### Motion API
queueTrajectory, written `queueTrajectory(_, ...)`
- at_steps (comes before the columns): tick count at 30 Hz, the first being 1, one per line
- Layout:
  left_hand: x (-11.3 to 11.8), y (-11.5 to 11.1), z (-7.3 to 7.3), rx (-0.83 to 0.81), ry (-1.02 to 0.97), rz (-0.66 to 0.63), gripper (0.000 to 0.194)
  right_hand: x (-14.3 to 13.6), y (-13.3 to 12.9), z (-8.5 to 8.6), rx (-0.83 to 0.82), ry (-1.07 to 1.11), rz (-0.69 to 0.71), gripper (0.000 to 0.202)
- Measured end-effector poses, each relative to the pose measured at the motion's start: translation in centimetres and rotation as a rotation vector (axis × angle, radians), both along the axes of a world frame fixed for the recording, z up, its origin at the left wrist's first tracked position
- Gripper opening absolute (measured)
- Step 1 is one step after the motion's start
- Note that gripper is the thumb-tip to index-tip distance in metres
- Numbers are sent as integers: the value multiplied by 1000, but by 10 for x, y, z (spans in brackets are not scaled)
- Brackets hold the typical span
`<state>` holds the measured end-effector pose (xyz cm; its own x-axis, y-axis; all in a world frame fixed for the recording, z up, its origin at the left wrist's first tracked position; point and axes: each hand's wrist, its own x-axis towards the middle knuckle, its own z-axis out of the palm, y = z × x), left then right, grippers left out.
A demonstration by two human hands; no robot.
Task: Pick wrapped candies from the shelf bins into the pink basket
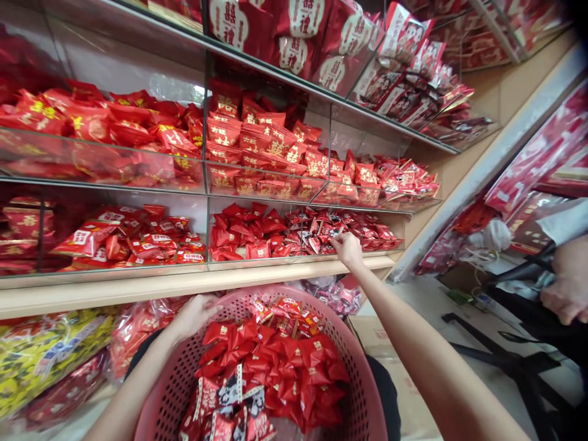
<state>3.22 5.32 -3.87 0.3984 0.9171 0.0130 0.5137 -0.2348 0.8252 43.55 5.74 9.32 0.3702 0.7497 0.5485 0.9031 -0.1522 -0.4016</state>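
In the head view, the right hand was at the bottom shelf's clear front edge, with its fingers pinched over small dark red printed packets; whether they gripped one, I cannot tell. The left hand lay, loosely curled, at the rim of a round pink perforated plastic basket, which held many shiny red packets below the shelf.

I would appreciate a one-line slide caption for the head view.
Left hand at the rim of a pink basket of red packets, right hand at the lowest visible shelf.
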Motion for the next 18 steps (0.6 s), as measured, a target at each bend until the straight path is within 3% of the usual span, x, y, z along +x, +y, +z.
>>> queueTrajectory(12, 0, 0, 1, 25, -6, -39, 40, 2, -8, 26, 334, 71, 176, 22)
queueTrajectory(18, -2, 2, -4, 42, -11, -4, 41, -36, -29, 43, 521, 571, 288, 24)
